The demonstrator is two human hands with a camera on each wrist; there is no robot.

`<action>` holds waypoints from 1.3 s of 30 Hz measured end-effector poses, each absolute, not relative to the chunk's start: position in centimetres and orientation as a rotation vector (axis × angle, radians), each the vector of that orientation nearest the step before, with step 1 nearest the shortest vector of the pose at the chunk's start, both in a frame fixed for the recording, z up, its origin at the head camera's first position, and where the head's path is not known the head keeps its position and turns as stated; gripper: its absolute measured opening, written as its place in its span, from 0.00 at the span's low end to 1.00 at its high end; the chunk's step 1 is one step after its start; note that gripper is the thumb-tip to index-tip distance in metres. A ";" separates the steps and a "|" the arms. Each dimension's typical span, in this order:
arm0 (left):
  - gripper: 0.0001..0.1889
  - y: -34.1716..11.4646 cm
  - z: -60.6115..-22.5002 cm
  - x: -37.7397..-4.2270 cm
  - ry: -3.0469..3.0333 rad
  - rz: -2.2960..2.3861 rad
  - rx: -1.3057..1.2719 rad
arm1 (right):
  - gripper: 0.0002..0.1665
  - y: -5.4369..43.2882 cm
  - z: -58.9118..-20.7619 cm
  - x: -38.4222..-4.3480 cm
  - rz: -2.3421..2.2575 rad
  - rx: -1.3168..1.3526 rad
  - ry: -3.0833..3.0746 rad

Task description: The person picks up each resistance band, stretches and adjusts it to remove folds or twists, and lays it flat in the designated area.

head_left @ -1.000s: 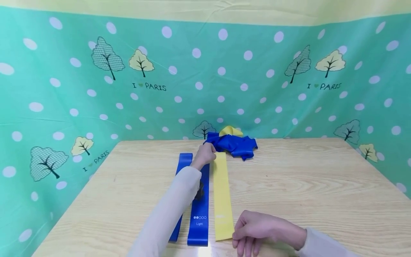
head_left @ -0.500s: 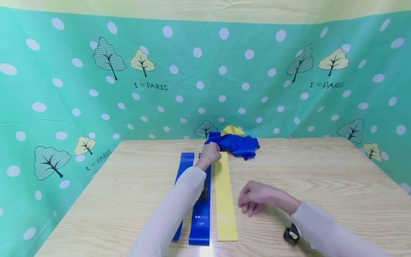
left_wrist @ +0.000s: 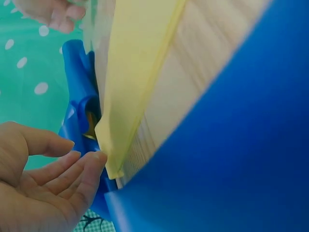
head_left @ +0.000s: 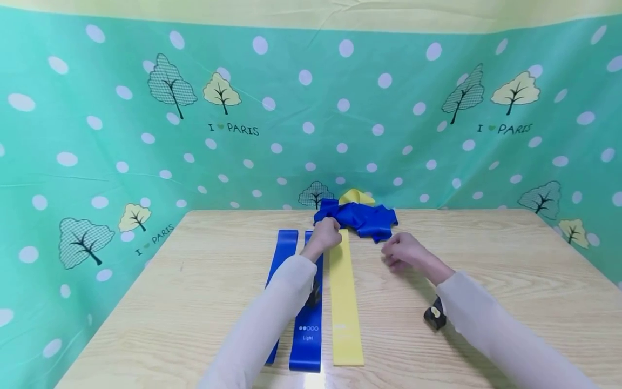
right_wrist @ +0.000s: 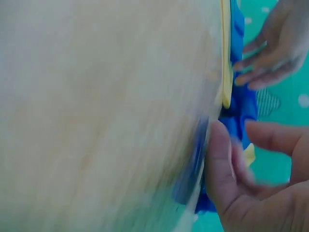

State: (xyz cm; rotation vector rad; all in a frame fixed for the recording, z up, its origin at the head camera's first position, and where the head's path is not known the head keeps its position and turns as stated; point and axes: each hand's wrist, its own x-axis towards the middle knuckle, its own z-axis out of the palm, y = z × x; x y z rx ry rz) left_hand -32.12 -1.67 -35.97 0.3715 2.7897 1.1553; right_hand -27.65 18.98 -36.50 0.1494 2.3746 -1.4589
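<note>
Two blue resistance bands, one at the left (head_left: pixel 285 249) and one printed "Light" (head_left: pixel 306 348), lie flat and lengthwise beside a yellow resistance band (head_left: pixel 346 302). My left hand (head_left: pixel 325 236) is at the yellow band's far end, partly covering it. In the left wrist view, its fingertips (left_wrist: pixel 99 157) meet that end, with the thumb apart from the fingers. My right hand (head_left: pixel 407 252) hovers with loosely bent fingers just in front of a crumpled heap of blue bands (head_left: pixel 366 219). Behind the heap shows a folded yellow band (head_left: pixel 356 196). Nothing sits between the right thumb and fingers.
All of this is on a light wooden table (head_left: pixel 486 259). Its far edge meets a green dotted curtain (head_left: pixel 272 162), and the heap lies right against that edge. A small black wrist camera (head_left: pixel 434 315) hangs under the right sleeve.
My right hand has left the yellow band's near end and moved forward and right, up to the crumpled heap. The left hand stays at the far end of the yellow band.
</note>
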 end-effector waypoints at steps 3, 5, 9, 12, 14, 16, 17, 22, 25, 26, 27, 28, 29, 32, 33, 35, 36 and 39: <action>0.23 -1.0 -36.0 -32.1 2.765 1.175 0.375 | 0.08 19.6 -36.7 -29.0 -1.550 0.271 2.375; 0.23 -0.6 -36.1 -32.1 2.758 1.180 0.376 | 0.09 19.8 -36.9 -29.7 -1.575 0.308 2.375; 0.23 0.2 -36.3 -32.4 2.736 1.179 0.369 | 0.13 20.0 -37.3 -30.8 -1.544 0.374 2.407; 0.21 0.9 -36.2 -32.5 2.685 1.189 0.351 | 0.11 20.3 -37.4 -31.5 -1.540 0.414 2.407; 0.15 1.4 -36.1 -32.6 2.655 1.183 0.354 | 0.15 20.6 -37.3 -31.8 -1.581 0.435 2.389; 0.06 1.8 -35.9 -32.7 2.637 1.172 0.373 | 0.09 20.9 -36.9 -32.0 -1.653 0.426 2.357; 0.10 2.0 -35.8 -32.7 2.626 1.173 0.388 | 0.09 21.2 -36.6 -32.1 -1.702 0.417 2.327; 0.30 3.0 -35.4 -33.3 2.619 1.169 0.457 | 0.22 22.6 -34.7 -32.2 -1.966 0.363 2.163; 0.30 3.6 -35.1 -33.6 2.659 1.132 0.481 | 0.13 23.5 -33.4 -32.1 -2.084 0.329 2.099; 0.30 3.7 -35.1 -33.7 2.671 1.116 0.487 | 0.10 23.7 -33.0 -32.0 -2.104 0.319 2.091; 0.30 3.9 -35.1 -33.7 2.683 1.100 0.497 | 0.08 24.0 -32.7 -32.0 -2.119 0.310 2.088; 0.29 4.0 -35.1 -33.7 2.693 1.086 0.506 | 0.08 24.3 -32.3 -31.9 -2.129 0.306 2.091; 0.29 4.2 -35.2 -33.6 2.696 1.078 0.510 | 0.08 24.6 -32.0 -31.8 -2.136 0.302 2.097; 0.27 4.5 -35.5 -33.4 2.701 1.061 0.510 | 0.07 25.4 -31.2 -31.7 -2.146 0.297 2.120; 0.26 4.5 -35.6 -33.4 2.704 1.058 0.508 | 0.08 25.6 -31.0 -31.6 -2.149 0.300 2.126; 0.24 4.6 -35.8 -33.2 2.708 1.048 0.504 | 0.08 26.0 -30.6 -31.4 -2.158 0.303 2.135; 0.24 4.7 -35.8 -33.1 2.707 1.046 0.504 | 0.08 26.2 -30.3 -31.3 -2.160 0.306 2.143; 0.22 4.7 -35.8 -32.9 2.730 1.012 0.525 | 0.09 26.5 -29.4 -31.0 -2.164 0.309 2.179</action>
